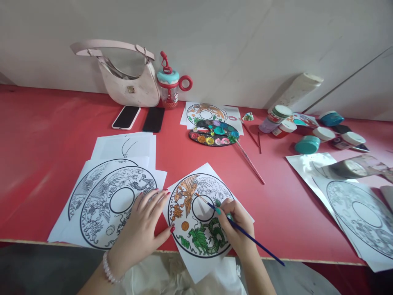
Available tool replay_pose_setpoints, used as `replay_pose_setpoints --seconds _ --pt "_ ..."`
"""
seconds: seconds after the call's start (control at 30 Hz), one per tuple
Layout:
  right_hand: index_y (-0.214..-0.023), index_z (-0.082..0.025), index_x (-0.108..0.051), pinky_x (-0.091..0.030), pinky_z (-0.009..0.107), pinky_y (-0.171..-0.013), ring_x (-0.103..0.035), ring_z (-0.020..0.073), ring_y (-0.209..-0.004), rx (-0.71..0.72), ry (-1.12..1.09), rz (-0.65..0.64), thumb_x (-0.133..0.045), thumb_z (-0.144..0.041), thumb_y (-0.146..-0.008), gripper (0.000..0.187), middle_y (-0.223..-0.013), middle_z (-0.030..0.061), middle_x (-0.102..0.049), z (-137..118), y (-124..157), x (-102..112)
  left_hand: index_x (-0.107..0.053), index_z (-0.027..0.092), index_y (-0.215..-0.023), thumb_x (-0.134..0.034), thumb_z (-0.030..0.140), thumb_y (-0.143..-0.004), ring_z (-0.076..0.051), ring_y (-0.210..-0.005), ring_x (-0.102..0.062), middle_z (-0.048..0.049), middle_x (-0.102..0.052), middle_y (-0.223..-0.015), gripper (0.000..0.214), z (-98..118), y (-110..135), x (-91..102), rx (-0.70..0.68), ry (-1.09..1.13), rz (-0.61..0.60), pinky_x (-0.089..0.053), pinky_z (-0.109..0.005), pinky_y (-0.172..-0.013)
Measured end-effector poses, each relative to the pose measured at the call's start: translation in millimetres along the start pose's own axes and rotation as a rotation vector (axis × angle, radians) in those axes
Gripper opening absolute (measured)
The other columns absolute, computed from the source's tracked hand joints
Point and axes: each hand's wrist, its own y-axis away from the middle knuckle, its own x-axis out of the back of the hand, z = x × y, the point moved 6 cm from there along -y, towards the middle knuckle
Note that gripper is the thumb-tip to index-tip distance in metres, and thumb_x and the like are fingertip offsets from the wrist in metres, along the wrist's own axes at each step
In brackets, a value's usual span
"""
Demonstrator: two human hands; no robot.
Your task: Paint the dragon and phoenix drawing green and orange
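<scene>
A blue-handled paintbrush [260, 246] is pinched in my right hand [241, 231]. Its tip is at the edge of the inner circle on a round line drawing [208, 241]. That drawing has an orange-brown bird, an orange ball and a green dragon; the upper right is unpainted. My left hand [144, 229] lies flat with fingers spread, over a stack of uncoloured round drawings [95, 205], its fingertips reaching the edge of the painted sheet. A paint palette [199, 140] sits beyond, with a pale brush [250, 160] resting at its right end.
Along the wall stand a pale handbag [130, 88] and a straw cup [168, 90]. Two phones [125, 117] lie before them. Behind the palette is another coloured drawing [192, 110]. Several paint jars [307, 144] cluster at right, above more printed sheets [362, 213]. The red table's front edge is close.
</scene>
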Motion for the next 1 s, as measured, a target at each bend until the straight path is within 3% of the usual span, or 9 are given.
replay_pose_setpoints --seconds 1.0 --pt "-0.07 -0.021 -0.034 -0.035 0.023 -0.053 -0.044 0.0092 -0.059 0.082 0.085 -0.005 -0.052 -0.012 -0.086 0.025 -0.067 -0.0035 -0.045 -4.0 0.5 -0.7 -0.025 0.022 -0.146 -0.053 0.044 -0.087 -0.033 -0.131 -0.035 -0.0072 -0.041 -0.144 0.069 1.6 -1.3 2.5 -0.012 0.009 0.001 -0.032 -0.056 -0.107"
